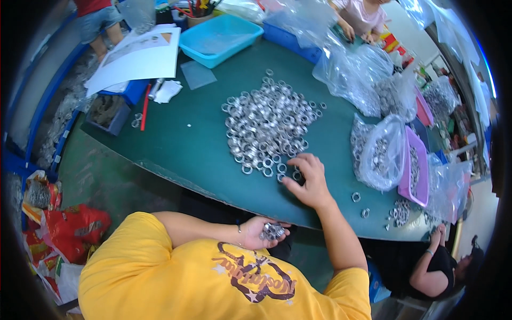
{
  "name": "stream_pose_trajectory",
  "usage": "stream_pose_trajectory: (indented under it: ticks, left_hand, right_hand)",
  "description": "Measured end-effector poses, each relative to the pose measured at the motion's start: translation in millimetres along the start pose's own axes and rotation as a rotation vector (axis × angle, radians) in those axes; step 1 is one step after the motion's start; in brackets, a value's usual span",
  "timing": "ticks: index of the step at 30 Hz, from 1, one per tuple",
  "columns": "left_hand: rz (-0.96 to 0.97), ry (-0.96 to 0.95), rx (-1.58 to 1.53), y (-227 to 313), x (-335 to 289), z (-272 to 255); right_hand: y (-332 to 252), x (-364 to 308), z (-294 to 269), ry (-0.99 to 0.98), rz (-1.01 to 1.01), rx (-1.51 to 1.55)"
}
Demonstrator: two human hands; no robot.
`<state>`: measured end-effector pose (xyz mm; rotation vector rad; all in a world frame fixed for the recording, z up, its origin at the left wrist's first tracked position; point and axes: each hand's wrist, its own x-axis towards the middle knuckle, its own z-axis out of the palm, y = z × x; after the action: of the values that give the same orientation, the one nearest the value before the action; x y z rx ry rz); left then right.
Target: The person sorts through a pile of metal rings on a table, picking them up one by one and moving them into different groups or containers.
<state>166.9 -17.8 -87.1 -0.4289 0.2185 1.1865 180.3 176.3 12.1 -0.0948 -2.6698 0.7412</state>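
Observation:
A broad heap of silvery metal rings lies in the middle of the green table. At its near edge, my right hand reaches down with thumb and fingers apart. A loose ring lies in the gap between them, and other rings lie just left of the thumb. Below the table's near edge, my left hand is cupped palm up. It holds a small pile of shiny metal parts, too small to tell whether they match the rings on the table.
Right of the heap stand a clear plastic bag of metal parts and a purple tray. A turquoise basin and white papers lie at the far left. A red pen is nearby. Other people sit across and at right.

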Motion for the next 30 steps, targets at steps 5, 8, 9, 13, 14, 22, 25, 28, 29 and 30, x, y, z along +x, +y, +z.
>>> stream_pose_trajectory:
  ticks: [5,8,9,13,14,22,25,28,29,30]
  left_hand:
    - [0.034,-0.173,-0.015,-2,12,-22]
    - [0.114,-0.042,-0.029,-2,55,-50]
    - [0.045,-0.069,0.052,3,64,-52]
    - [0.167,0.087,-0.062,-1,50,-21]
    - [0.194,0.08,-0.065,0,48,-21]
    - [0.16,-0.128,0.146,4,17,6]
    - [0.081,-0.332,0.337,-8,-4,30]
    - [0.075,-0.48,0.522,-11,0,90]
    - [0.119,-0.446,0.51,-10,5,117]
    - [0.131,-0.527,0.509,-1,31,132]
  right_hand:
    - [-15,-2,22,0.101,-0.081,-0.025]
    - [-8,-23,28,0.115,-0.105,0.03]
    - [-4,-36,25,0.109,-0.102,0.072]
    - [-28,-72,11,-0.047,-0.132,0.047]
    - [-42,-76,12,-0.065,-0.177,0.045]
    - [-63,-111,34,0.154,-0.487,-0.073]
    - [-71,-104,19,0.271,-0.499,-0.12]
    - [-87,-89,-15,0.396,-0.505,-0.195]
    - [-87,-77,-33,0.429,-0.513,-0.234]
    - [-77,-67,-45,0.525,-0.537,-0.235]
